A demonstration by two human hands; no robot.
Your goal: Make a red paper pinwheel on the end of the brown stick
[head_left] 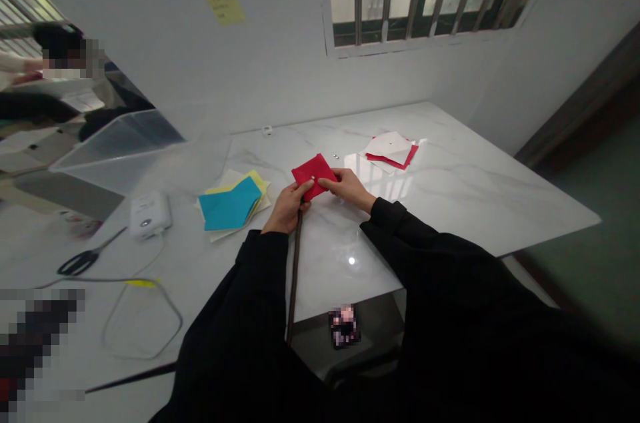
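In the centre of the frame, just above the desk [450,189], both of my grips are closed on a flat red piece [311,169]: my left hand [289,205] pinches its lower left, my right hand [347,184] its right side, thumbs on top near a small shiny stud. Close beside my left hand sits a stack of blue, yellow and white sheets [230,203], the blue one with angled corners. Further left are a smooth white device [149,215], black-handled scissors [80,263] and a looped grey cable [175,313]. Tiny metal bits [336,157] lie just beyond the red piece, and a white-and-red pile [393,147] is at upper right of centre. A dark brown strip [295,263] runs down from my left hand; I cannot tell what it is. The glossy, marbled surface reaches a pointed corner at the right of the frame; the wall [280,63] bounds its back edge.
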